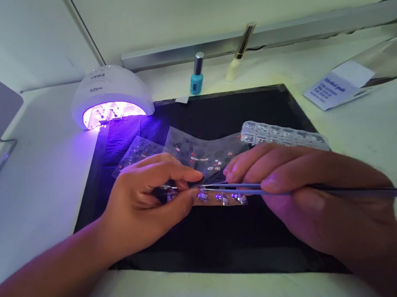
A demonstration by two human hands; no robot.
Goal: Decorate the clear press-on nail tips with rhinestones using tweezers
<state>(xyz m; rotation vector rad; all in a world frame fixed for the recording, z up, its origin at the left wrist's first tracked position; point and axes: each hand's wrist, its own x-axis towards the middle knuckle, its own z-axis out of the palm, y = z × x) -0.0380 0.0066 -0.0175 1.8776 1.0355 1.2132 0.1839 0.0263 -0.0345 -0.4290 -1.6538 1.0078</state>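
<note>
Slim metal tweezers (361, 192) lie in the grip of my right hand (304, 186), pointing left. Their tips meet the fingertips of my left hand (152, 191), whose thumb and index finger pinch something too small to make out. Just below those fingertips is a pinkish strip (212, 198) bearing several shiny silver-purple pieces. Behind the hands, clear sticker sheets (198, 146) with small red and white designs rest on a black mat (237, 243). Near my right hand's knuckles sits a clear compartment case (282, 135), partly hidden by that hand.
A white lamp (110, 89) glows purple at the mat's back left corner. Behind the mat stand a blue polish bottle (196, 75) and a tilted bottle with a gold cap (241, 50). An alcohol pads packet (338, 84) lies at the right, beside a clear bag.
</note>
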